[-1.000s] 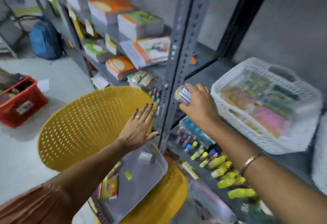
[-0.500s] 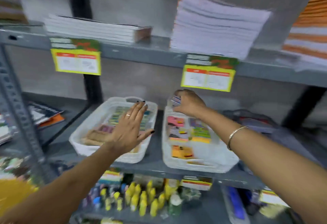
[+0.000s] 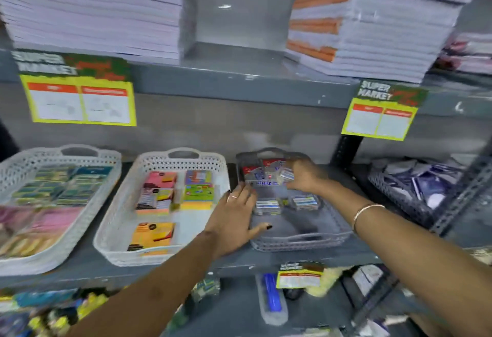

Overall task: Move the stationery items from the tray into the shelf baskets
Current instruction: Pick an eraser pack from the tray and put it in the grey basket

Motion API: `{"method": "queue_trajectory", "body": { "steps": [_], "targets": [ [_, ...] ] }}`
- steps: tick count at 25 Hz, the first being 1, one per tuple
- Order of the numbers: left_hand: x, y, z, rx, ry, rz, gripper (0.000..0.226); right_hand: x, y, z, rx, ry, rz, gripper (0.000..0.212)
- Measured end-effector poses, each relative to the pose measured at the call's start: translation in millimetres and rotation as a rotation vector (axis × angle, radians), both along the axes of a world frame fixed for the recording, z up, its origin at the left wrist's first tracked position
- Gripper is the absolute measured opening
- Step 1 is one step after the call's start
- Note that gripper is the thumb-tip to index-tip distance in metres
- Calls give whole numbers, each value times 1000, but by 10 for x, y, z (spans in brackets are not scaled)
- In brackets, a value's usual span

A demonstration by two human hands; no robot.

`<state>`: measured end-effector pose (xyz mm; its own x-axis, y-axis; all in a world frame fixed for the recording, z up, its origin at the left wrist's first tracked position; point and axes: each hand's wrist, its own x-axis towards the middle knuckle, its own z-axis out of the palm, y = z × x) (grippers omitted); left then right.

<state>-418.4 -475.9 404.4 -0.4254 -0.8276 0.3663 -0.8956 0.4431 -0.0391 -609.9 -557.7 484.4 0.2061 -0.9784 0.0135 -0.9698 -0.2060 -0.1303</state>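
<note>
My right hand [image 3: 306,179] is inside the grey shelf basket [image 3: 300,242] near its back, closed on a small clear box with a blue and white label [image 3: 286,175]. Two similar small boxes [image 3: 267,206] lie in the middle of that basket, and more packs sit at its rear. My left hand [image 3: 234,219] is spread flat, fingers apart, resting on the grey basket's left rim, holding nothing. The tray is out of view.
A white basket [image 3: 111,230] of coloured sticky-note packs stands left of the grey one; another white basket [image 3: 16,166] is at far left. A dark basket [image 3: 394,192] sits right. Paper stacks [image 3: 93,9] fill the upper shelf, price tags [image 3: 80,102] hang down, glue bottles and pens crowd below.
The view has swung right from the yellow basket and tray to the shelf. My right hand carried the small box past the white baskets into the grey basket; my left hand followed to its rim.
</note>
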Motion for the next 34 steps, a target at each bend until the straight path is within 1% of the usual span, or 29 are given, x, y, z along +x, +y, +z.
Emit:
{"method": "queue_trajectory", "body": {
  "steps": [1,4,8,11,15,19,24,34],
  "targets": [
    [-83,-13,-68,24,-45,-34,87,-106,-1,-111,34,-5,6,40],
    [-129,-17,-190,73,-166,-152,90,-226,81,-409,146,-115,135,44],
    [-113,-23,-245,160,-144,-209,80,-123,156,-734,218,-50,226,53],
    [-123,-15,-256,197,-172,-222,77,-40,165,-845,251,-1,261,49],
    [-127,-25,-267,195,-175,-213,67,-12,179,-900,258,70,289,50],
    [-131,-39,-286,189,-177,-211,55,-61,206,-885,268,35,280,51],
    [-135,-43,-276,186,-196,-207,52,-105,229,-879,274,-11,274,46],
    [-130,-40,-282,189,-165,-210,51,-129,222,-874,335,-80,263,55]
  ]
}}
